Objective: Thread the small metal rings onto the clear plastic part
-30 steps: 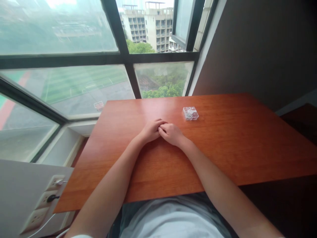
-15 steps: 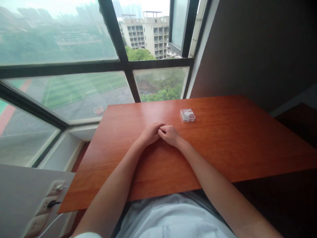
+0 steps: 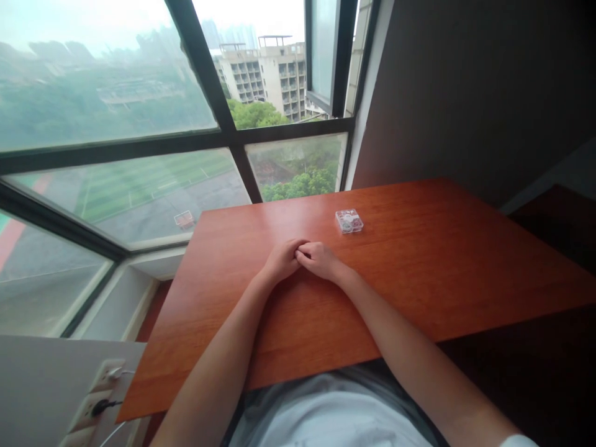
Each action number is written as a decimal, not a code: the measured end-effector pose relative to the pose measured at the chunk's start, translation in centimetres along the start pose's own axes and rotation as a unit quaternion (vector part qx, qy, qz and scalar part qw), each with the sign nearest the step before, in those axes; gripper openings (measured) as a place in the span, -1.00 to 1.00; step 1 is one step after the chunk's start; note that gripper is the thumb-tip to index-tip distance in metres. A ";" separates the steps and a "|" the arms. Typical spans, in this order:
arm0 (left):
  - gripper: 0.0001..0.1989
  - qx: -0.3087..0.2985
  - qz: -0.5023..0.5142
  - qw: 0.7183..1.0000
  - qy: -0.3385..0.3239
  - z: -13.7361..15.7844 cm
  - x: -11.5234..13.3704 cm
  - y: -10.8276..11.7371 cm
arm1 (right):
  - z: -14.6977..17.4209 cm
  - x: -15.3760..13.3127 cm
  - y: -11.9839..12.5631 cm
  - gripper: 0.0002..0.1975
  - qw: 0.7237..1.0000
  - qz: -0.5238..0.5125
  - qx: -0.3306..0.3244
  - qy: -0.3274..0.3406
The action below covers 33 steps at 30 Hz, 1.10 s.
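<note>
On the table, my left hand (image 3: 283, 258) and my right hand (image 3: 320, 261) rest clasped together, fingers curled in against each other. Both look closed, and no object shows between them. A small clear plastic box (image 3: 349, 221) lies beyond my right hand, a short way off and touched by neither hand. It has compartments, with small light and reddish items inside that are too small to name.
The reddish-brown wooden table (image 3: 419, 267) stands against a large window with dark frames (image 3: 228, 138). A grey wall (image 3: 456, 93) rises at the right. At the lower left, wall sockets (image 3: 88, 410) hold a black plug and a white one with cords.
The view has tilted and shifted slightly, so the window and table sit a little differently. My hands stay clasped in the same place by the box.
</note>
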State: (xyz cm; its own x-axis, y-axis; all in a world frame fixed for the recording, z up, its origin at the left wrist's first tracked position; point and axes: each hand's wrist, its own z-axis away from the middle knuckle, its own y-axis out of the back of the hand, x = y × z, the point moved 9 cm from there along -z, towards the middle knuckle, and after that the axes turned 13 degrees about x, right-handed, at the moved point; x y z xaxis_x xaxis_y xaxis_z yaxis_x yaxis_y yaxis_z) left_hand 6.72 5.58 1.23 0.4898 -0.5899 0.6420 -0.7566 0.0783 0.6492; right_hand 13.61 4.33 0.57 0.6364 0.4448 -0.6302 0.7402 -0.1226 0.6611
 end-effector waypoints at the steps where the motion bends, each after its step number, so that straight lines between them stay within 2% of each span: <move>1: -0.55 0.000 -0.002 1.000 0.001 0.0 0.0 0.0 | 0.0 0.0 0.1 -0.75 1.000 0.000 0.002 0.003; 14: -0.54 0.005 -0.028 1.000 0.001 -0.2 -0.6 -0.1 | -0.3 0.6 -0.6 -0.75 1.000 -0.008 0.007 0.018; 20: -0.47 0.012 -0.018 1.000 0.002 -0.2 -0.5 0.0 | -0.3 0.2 -0.3 -0.73 1.000 -0.006 0.007 0.014; 33: -0.52 0.004 -0.017 1.000 0.002 -0.2 -0.6 -0.1 | -0.3 0.1 -0.2 -0.73 1.000 -0.018 0.010 0.016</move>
State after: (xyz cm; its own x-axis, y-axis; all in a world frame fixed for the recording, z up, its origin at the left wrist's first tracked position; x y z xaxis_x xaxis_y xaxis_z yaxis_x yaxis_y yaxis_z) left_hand 6.60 6.09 0.86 0.5168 -0.5881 0.6222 -0.7433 0.0524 0.6669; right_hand 13.47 4.63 0.46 0.6018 0.4766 -0.6409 0.7673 -0.1224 0.6295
